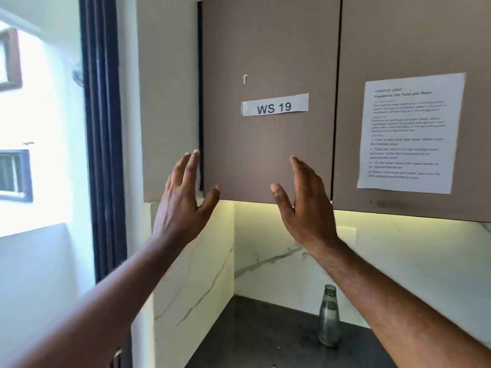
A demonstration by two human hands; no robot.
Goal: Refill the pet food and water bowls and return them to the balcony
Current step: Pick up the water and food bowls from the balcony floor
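Left hand (pixel 183 200): raised in front of the wall cabinet, fingers spread and loose, thumb out toward 3 o'clock; holds nothing. Fingertips sit at the left edge of the cabinet door (pixel 268 144); contact cannot be told.
Right hand (pixel 305 203): raised beside the left, palm turned inward, fingers extended up toward 12 o'clock, thumb pointing to 9 o'clock; holds nothing. It overlaps the door's lower right corner.
Cabinet door: brown, closed, lower edge just behind both thumbs. The two hands frame its bottom part, left one at 9 o'clock, right one at 3 o'clock.
Label (pixel 275 105): white strip reading "WS 19", on the door at 12 o'clock from the hands.
Instruction sheet (pixel 409 134): taped to the neighbouring door, at 2 o'clock from the right hand; the body text is blurred.
Glass bottle (pixel 329 317): upright on the dark table (pixel 265 338), uncapped, below the right forearm at 6 o'clock from that hand, well apart.
Bowls: not in view.
Window (pixel 34 123): bright, at 9 o'clock from the left hand.
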